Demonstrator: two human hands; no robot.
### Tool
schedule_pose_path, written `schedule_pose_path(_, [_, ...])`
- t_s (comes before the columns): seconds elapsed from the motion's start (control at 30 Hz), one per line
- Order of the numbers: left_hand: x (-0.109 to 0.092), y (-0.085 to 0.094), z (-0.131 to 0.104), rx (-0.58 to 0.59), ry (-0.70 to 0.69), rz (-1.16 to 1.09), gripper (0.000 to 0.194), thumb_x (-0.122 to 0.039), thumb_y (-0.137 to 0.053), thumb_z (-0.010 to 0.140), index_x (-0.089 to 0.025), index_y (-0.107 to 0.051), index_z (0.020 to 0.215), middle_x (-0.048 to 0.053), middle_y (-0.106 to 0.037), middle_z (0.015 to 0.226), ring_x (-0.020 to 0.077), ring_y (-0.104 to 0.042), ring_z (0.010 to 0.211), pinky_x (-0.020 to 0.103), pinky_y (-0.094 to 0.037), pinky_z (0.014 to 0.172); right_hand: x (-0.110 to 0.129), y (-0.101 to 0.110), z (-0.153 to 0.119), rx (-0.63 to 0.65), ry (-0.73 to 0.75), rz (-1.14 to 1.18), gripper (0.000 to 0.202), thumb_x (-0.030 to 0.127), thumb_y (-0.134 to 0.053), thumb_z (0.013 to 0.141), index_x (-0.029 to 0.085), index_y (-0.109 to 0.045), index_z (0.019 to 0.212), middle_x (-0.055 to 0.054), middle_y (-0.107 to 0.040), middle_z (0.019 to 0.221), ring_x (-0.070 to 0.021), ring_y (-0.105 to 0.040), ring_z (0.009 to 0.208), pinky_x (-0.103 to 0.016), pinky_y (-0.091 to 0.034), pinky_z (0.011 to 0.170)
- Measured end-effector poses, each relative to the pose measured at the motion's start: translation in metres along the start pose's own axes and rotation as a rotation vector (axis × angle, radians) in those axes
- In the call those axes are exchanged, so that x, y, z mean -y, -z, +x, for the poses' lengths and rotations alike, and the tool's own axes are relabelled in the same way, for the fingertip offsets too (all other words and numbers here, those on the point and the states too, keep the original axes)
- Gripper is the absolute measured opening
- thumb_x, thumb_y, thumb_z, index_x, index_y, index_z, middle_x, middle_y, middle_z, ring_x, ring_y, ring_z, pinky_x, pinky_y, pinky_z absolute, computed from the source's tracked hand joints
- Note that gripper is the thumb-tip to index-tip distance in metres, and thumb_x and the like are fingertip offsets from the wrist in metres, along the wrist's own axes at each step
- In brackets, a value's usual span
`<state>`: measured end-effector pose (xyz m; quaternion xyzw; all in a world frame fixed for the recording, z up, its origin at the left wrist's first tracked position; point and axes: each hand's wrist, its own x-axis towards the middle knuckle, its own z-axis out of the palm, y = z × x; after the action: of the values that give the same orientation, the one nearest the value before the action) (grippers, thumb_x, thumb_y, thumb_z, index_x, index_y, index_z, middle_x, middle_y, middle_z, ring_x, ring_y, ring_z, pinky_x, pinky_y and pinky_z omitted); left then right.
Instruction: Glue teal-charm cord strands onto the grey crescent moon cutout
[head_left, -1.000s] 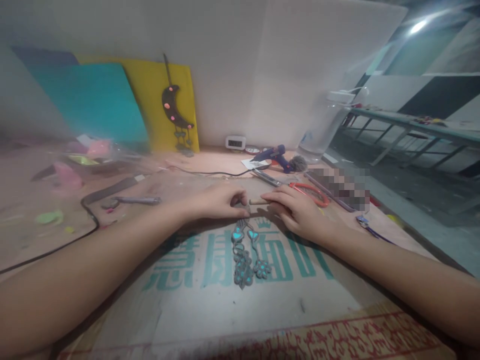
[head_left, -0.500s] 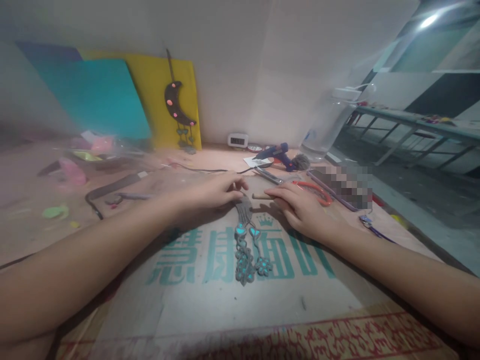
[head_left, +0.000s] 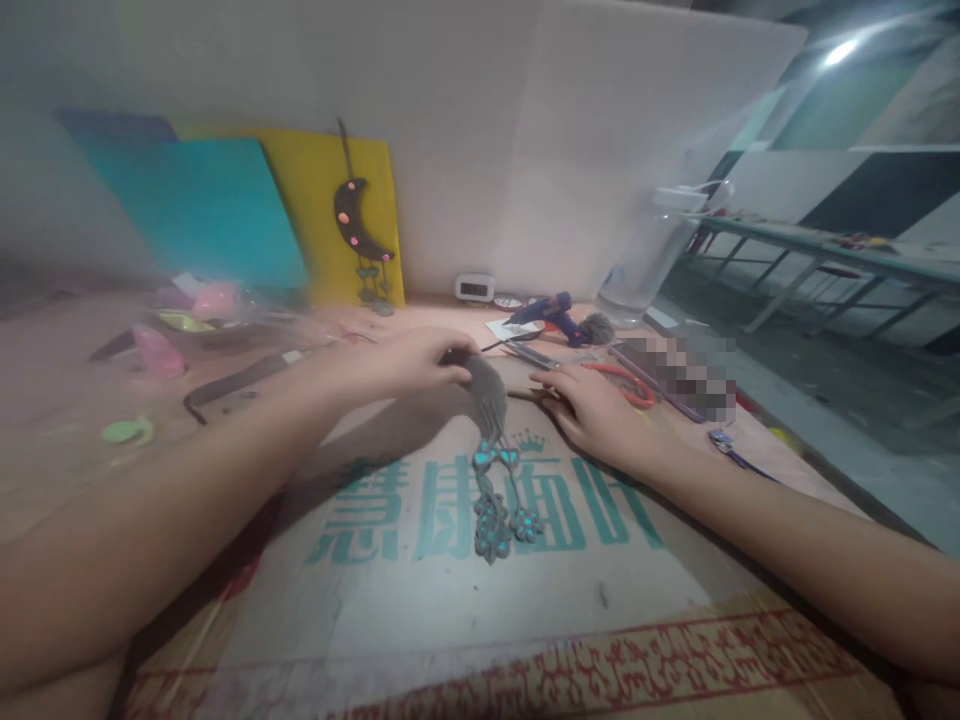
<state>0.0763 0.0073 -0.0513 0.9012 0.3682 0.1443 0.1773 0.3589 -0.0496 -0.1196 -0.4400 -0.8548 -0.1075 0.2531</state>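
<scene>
My left hand (head_left: 439, 362) pinches the upper end of a grey, strip-like piece (head_left: 489, 397) and holds that end raised off the board. From its lower end hang cords with turquoise hearts (head_left: 495, 457) and grey flower shapes (head_left: 493, 530) with turquoise dots, which rest on the printed white board (head_left: 480, 605). To the right of the strip, my right hand (head_left: 589, 405) is closed around a short wooden stick (head_left: 525, 394), its tip pointing left close to the grey piece. The fingers hide the stick's other end.
Behind the hands are a blue glue gun (head_left: 547, 310), a small white digital clock (head_left: 475, 288) and orange-handled scissors (head_left: 634, 385). A clear bottle (head_left: 649, 260) and a phone (head_left: 664, 375) stand or lie at right. A crescent ornament (head_left: 354, 222) hangs before yellow card; craft scraps (head_left: 217, 300) lie left.
My left hand has lifted the strip's upper end, so more of the grey piece shows. The right hand stays nearly in place with the stick. The view has shifted slightly.
</scene>
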Motion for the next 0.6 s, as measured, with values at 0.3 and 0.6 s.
schedule_pose_path(0.3, [-0.042, 0.077, -0.026, -0.661, -0.118, -0.225, 0.022, -0.028, -0.07, 0.086, -0.019, -0.072, 0.106, 0.003, -0.076, 0.1, 0.0201, -0.07, 0.093, 0.035, -0.054, 0.092, 0.018, 0.037, 0.033, -0.102, -0.011, 0.217, 0.025, 0.031, -0.052, 0.101, 0.02, -0.071, 0.114, -0.013, -0.074, 0.116, -0.0283, -0.069, 0.109, -0.047, -0.057, 0.091])
schedule_pose_path(0.6, [-0.078, 0.089, -0.057, -0.782, -0.192, -0.125, 0.02, -0.023, -0.067, 0.086, -0.021, -0.072, 0.106, 0.002, -0.075, 0.1, 0.0196, -0.071, 0.095, 0.035, -0.056, 0.094, 0.096, 0.114, 0.108, -0.195, -0.049, 0.599, 0.034, 0.04, -0.057, 0.1, 0.019, -0.069, 0.123, -0.007, -0.076, 0.11, -0.0205, -0.071, 0.098, -0.033, -0.055, 0.081])
